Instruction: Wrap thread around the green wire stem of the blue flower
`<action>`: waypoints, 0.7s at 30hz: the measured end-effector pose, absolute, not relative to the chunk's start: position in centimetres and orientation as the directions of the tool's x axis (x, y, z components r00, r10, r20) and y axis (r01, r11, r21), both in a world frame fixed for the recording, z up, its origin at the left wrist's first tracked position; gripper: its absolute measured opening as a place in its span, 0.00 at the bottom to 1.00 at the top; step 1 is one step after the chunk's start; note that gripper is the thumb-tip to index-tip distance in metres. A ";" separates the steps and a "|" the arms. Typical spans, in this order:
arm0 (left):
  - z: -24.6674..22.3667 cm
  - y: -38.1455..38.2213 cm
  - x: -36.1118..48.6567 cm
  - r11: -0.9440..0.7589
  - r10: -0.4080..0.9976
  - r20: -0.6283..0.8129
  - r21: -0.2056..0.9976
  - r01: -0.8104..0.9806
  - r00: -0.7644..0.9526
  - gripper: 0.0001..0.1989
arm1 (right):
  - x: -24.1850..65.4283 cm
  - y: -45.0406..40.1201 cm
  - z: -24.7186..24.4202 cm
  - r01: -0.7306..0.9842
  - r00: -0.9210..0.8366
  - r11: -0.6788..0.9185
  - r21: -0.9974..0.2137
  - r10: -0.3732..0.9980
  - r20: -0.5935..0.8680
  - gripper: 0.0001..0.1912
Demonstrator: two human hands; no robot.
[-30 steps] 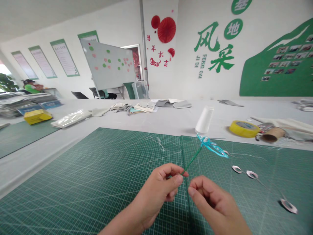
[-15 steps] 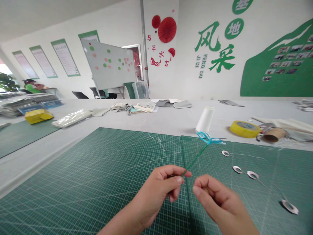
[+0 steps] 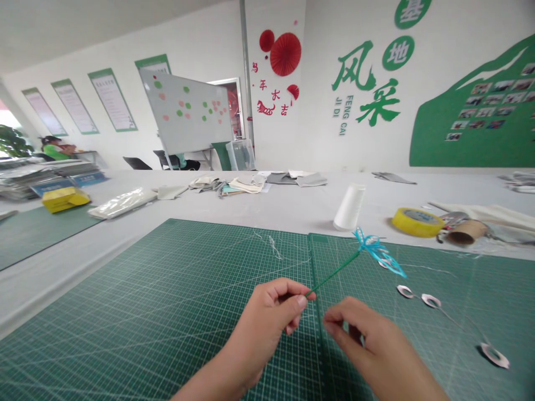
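Observation:
My left hand (image 3: 278, 314) pinches the lower end of a green stem (image 3: 334, 273) between thumb and index finger. The stem slants up to the right and carries a handmade bright blue flower (image 3: 371, 247) with looped petals and small whitish bead-like bits. Just right of it, my right hand (image 3: 363, 334) is closed, thumb and index tips together, apart from the stem; whether anything lies between them cannot be seen. Both hands are above the green cutting mats (image 3: 200, 278). Pale oval rings (image 3: 431, 301) on thin threads lie on the right-hand mat, one partly behind the petals.
Behind the mats stands a white thread cone (image 3: 350, 207). To its right are a yellow tape roll (image 3: 418, 221) and a cardboard tube (image 3: 466, 231). Loose white thread (image 3: 273, 248) lies on the mat. Fabric pieces (image 3: 251, 182), a plastic packet (image 3: 123, 202) and a yellow package (image 3: 66, 199) sit farther off.
The blue flower has turned and tipped to the right, its petals now pointing down-right. My left hand stays pinched on the stem; my right hand has shifted slightly left.

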State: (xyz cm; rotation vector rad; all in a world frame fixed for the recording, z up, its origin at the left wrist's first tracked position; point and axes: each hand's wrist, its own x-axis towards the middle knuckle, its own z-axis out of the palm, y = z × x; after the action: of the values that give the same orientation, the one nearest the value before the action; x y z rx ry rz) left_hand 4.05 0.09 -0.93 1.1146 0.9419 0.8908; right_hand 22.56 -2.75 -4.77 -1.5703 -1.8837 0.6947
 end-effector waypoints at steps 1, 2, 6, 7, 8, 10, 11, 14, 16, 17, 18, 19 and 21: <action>-0.9 0.1 4.1 0.190 0.929 -0.156 0.979 -0.069 0.335 0.07 | 22.8 -2.6 -5.1 0.754 -0.092 0.171 -0.635 0.983 0.156 0.12; -0.9 0.2 4.1 0.166 0.935 -0.147 0.986 -0.031 0.323 0.07 | 23.1 -2.4 -5.4 0.790 -0.048 0.166 -0.590 0.976 0.211 0.15; -1.1 0.2 4.2 0.036 0.950 -0.057 0.997 0.073 0.307 0.07 | 23.1 -2.5 -5.0 0.610 0.008 0.188 -0.770 0.970 0.243 0.21; -1.2 0.1 4.2 0.005 0.950 -0.031 0.996 0.085 0.312 0.07 | 22.9 -2.7 -4.7 0.511 0.003 0.161 -0.844 0.982 0.189 0.22; -1.3 0.1 4.2 -0.024 0.948 -0.008 0.995 0.097 0.318 0.07 | 22.5 -2.9 -4.3 0.411 -0.001 0.113 -0.905 0.992 0.123 0.24; -1.5 -0.1 4.4 -0.074 0.947 0.031 0.989 0.126 0.320 0.07 | 21.5 -3.2 -3.7 0.206 0.004 0.019 -0.978 1.000 0.020 0.29; -1.5 -0.2 4.4 -0.100 0.947 0.049 0.984 0.145 0.318 0.07 | 21.0 -3.3 -3.5 0.104 0.004 0.000 -0.995 1.000 0.001 0.31; -1.5 -0.5 4.5 -0.183 0.942 0.114 0.963 0.197 0.317 0.08 | 19.5 -3.3 -3.5 -0.135 -0.009 0.002 -0.991 1.000 0.003 0.29; -1.4 -0.6 4.5 -0.231 0.937 0.154 0.947 0.225 0.314 0.09 | 19.0 -3.2 -3.8 -0.155 -0.035 -0.014 -0.988 0.999 -0.009 0.22; -1.3 -0.6 4.5 -0.246 0.937 0.167 0.939 0.240 0.307 0.09 | 18.9 -3.2 -4.1 -0.124 -0.046 -0.029 -0.992 0.999 -0.024 0.18; -1.3 -0.6 4.4 -0.255 0.938 0.175 0.933 0.253 0.301 0.09 | 18.9 -3.1 -4.3 -0.085 -0.047 -0.041 -0.996 0.998 -0.037 0.15; -1.3 -0.6 4.4 -0.260 0.938 0.179 0.929 0.263 0.296 0.09 | 19.0 -3.1 -4.5 -0.045 -0.039 -0.046 -0.998 0.998 -0.044 0.13; -1.4 -0.6 4.4 -0.266 0.938 0.184 0.925 0.270 0.294 0.08 | 19.2 -3.1 -4.8 0.005 -0.006 -0.041 -0.999 0.999 -0.041 0.14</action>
State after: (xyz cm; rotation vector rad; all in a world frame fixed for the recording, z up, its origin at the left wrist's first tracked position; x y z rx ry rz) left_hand 4.40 -0.64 -1.40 1.7259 1.1017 1.0048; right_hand 19.21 -3.08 -4.85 -1.2401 -1.1978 1.2418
